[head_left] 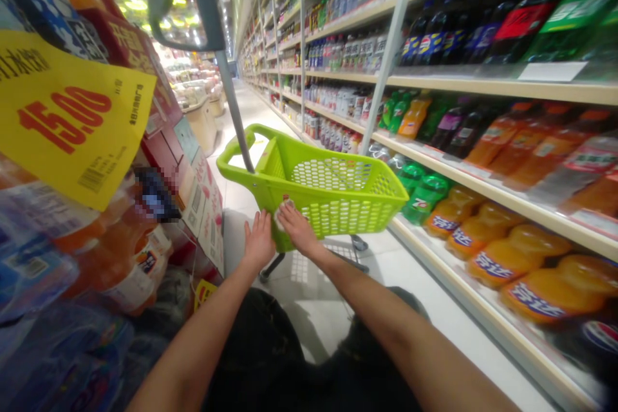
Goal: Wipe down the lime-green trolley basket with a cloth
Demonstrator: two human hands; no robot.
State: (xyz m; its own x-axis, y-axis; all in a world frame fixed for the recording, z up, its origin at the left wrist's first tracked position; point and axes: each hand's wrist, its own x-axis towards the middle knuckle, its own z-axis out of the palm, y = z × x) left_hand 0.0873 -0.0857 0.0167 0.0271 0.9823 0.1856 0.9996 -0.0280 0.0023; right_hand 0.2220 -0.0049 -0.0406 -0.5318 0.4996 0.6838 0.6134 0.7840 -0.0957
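Observation:
A lime green wheeled shopping basket (338,206) stands in the aisle in front of me, its grey pull handle (232,96) raised toward the camera. My left hand (258,239) lies flat and open against the basket's near corner, fingers together and pointing up. My right hand (298,228) rests on the same corner just to the right. Its fingers press a small white cloth (282,212) against the green wall. Nothing shows inside the basket. My dark trousers fill the bottom of the view.
Shelves of bottled soft drinks (506,257) run along the right side, the lowest one close to the basket. A stacked display with a yellow price sign (72,122) crowds the left. The pale tiled aisle floor (251,109) stretches ahead.

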